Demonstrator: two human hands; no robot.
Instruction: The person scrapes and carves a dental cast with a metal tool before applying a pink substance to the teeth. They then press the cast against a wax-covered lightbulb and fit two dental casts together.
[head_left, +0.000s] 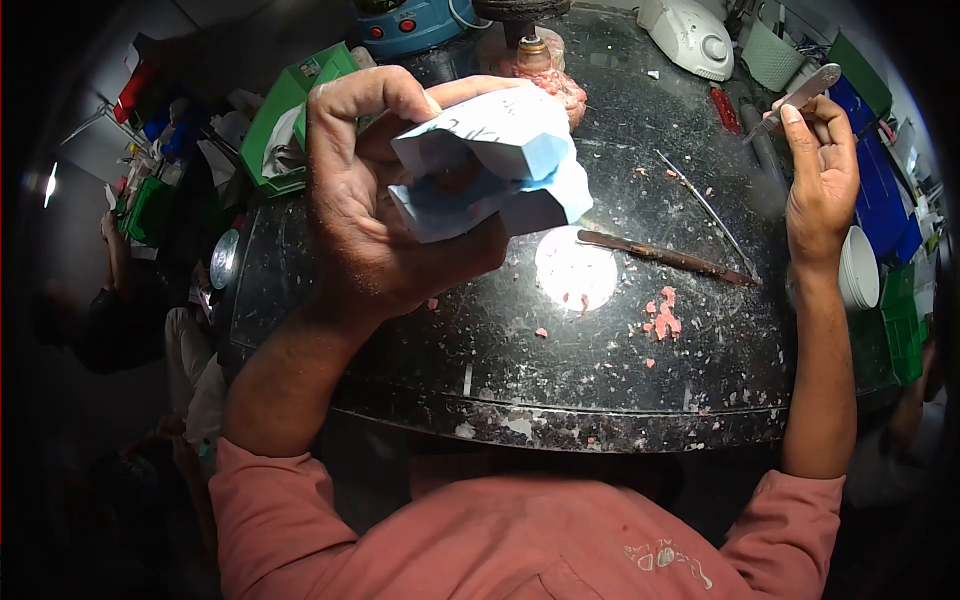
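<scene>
My left hand (pixel 365 200) is raised over the left side of the bench, its fingers and thumb wrapped round a plaster dental cast (pixel 480 130). The cast is white and pale blue, angular, with dark handwriting on its upper face and a shadowed gap in the middle. On the right, my right hand (pixel 822 165) is lifted and pinches a small metal knife (pixel 805 90) between thumb and fingers. The knife's rounded end points up and right, and its thin end points down and left, away from the cast.
On the black bench (pixel 600 370) lie a brown-handled tool (pixel 665 257), a thin metal rod (pixel 710 200) and pink wax crumbs (pixel 663 318). Behind stand a blue machine (pixel 405 28), a white device (pixel 690 38) and a green bin (pixel 290 120). Other people are at left.
</scene>
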